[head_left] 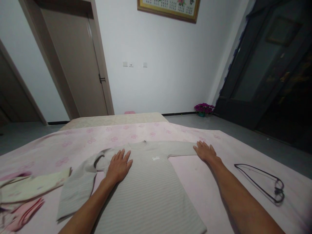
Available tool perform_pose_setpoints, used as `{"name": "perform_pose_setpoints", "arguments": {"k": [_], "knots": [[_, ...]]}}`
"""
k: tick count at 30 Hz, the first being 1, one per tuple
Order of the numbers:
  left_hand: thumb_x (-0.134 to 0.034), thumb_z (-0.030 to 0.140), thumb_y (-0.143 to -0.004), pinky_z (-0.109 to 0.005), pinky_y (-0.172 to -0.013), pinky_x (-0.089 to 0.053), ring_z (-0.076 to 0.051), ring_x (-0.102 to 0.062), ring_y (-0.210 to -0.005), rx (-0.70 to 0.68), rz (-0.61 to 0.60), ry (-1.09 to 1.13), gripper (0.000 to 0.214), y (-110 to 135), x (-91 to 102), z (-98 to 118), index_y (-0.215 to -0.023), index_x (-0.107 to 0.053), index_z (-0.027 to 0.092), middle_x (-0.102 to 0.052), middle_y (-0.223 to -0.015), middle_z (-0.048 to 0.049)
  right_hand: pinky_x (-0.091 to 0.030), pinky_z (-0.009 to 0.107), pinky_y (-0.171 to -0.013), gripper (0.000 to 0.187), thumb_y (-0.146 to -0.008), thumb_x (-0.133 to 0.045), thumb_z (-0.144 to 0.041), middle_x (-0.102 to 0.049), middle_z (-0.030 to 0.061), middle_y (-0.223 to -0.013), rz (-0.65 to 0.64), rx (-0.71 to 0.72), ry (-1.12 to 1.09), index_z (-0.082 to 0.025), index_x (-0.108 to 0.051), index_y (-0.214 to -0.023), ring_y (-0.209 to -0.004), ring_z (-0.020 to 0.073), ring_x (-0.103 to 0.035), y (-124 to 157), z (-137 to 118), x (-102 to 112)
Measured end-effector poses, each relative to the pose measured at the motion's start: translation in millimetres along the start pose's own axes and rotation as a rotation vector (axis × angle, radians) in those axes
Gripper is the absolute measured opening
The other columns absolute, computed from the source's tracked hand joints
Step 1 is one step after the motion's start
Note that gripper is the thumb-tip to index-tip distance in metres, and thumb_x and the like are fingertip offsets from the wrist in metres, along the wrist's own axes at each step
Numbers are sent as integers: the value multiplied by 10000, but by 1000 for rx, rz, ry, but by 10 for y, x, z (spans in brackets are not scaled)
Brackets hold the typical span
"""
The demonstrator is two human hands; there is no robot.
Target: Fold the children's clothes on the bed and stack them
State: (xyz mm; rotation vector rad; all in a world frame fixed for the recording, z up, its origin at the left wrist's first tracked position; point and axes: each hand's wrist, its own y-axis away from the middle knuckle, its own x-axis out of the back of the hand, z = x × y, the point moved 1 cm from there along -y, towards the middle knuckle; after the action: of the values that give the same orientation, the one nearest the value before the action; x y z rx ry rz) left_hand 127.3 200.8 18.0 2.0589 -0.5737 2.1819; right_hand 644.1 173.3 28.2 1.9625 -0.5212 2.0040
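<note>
A pale grey ribbed shirt (146, 185) lies spread out on a pink flowered cover (151, 134), its collar on the far side and a small white emblem (156, 158) on the chest. The person's left hand (120, 166) rests flat on the shirt near its left shoulder, fingers a little apart and pinching nothing. The right hand (206, 152) lies palm down at the end of the shirt's right sleeve, which runs straight out to the side; its fingers too are slightly spread. The other sleeve bends down along the shirt's left side, with a dark-looking opening at the bend. Left of the shirt lie a pale yellow garment (36, 187) and, nearer the person, a pink garment (24, 216) with red edges. Well apart to the shirt's right is a black looped item (278, 191). Beyond the shirt stand a beige-covered surface (117, 119), a closed door (73, 61) to the left, and purple flowers (204, 108) on the floor (192, 125) to the right.
</note>
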Motion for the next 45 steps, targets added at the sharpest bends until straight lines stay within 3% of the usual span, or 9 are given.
{"name": "perform_pose_setpoints", "arguments": {"k": [3, 9, 14, 17, 20, 25, 30, 36, 45], "knots": [[-390, 467, -996, -497, -1174, -245, -332, -338, -1466, 2, 14, 36, 562, 1, -5, -4, -1494, -458, 215, -396, -1574, -163, -53, 563, -1213, 669, -1014, -219, -477, -244, 173, -1631, 35, -8, 9, -76, -360, -1530, -1526, 302, -144, 55, -288, 84], [-423, 462, -984, -518, -1185, -235, -326, -333, -1470, -2, 38, 93, 550, 8, -9, -31, -1473, -482, 218, -396, -1575, -156, -121, 486, -1224, 660, -1016, -186, -507, -194, 87, -1659, -41, 331, -77, -170, -273, -1577, -1533, 246, -133, 427, -992, 11], [-434, 396, -981, -499, -1199, -271, -275, -388, -1444, -80, 68, 338, 515, 104, 87, -77, -1447, -506, 187, -457, -1541, -134, -148, 578, -1200, 662, -999, -238, -476, -257, 153, -1631, -29, 166, -47, -121, -343, -1547, -1509, 319, -212, 532, -1105, 63], [-357, 243, -976, -419, -1171, -364, -188, -496, -1357, -101, 211, 548, 477, 231, 278, -224, -1414, -538, 199, -566, -1453, -86, -192, 588, -1189, 661, -985, -252, -474, -331, 166, -1599, 10, 204, -63, -108, -406, -1514, -1494, 345, -250, 653, -1281, 85], [-336, 113, -906, -388, -1159, -379, -165, -514, -1323, 53, 295, 433, 530, 383, 510, -577, -1356, -595, 220, -608, -1398, -48, -223, 524, -1204, 676, -983, -206, -515, -314, 90, -1619, 43, 378, -148, -175, -356, -1547, -1506, 299, -235, 897, -1553, -45], [-442, 172, -880, -569, -1162, -260, -305, -430, -1381, 404, 155, 76, 475, 734, 725, -1446, -1318, -615, 232, -605, -1401, -87, -192, 528, -1214, 703, -965, -219, -549, -301, 91, -1624, 130, 412, -122, -179, -357, -1547, -1510, 300, -219, 1172, -1805, -311], [-405, 326, -930, -663, -1083, -225, -351, -568, -1184, 489, 58, -65, 386, 1179, 799, -2023, -1187, -667, 207, -672, -1247, -143, -205, 486, -1218, 693, -967, -209, -545, -331, 68, -1614, 142, 418, -125, -187, -387, -1533, -1504, 276, -242, 1167, -1772, -296], [-528, 362, -854, -571, -1131, -179, -324, -613, -1045, 115, -112, -297, 244, 1613, 990, -2365, -908, -736, 246, -715, -1015, -135, -209, 472, -1218, 690, -972, -199, -546, -335, 58, -1612, 151, 424, -127, -190, -395, -1529, -1502, 264, -250, 1159, -1756, -262], [-588, 209, -744, -604, -1118, -215, -364, -669, -984, 44, -366, -549, 204, 1898, 1225, -2441, -726, -787, 168, -757, -883, -188, -215, 477, -1213, 645, -985, -241, -528, -378, 73, -1590, 178, 434, -172, -191, -442, -1497, -1484, 261, -294, 1166, -1748, -263]]}}
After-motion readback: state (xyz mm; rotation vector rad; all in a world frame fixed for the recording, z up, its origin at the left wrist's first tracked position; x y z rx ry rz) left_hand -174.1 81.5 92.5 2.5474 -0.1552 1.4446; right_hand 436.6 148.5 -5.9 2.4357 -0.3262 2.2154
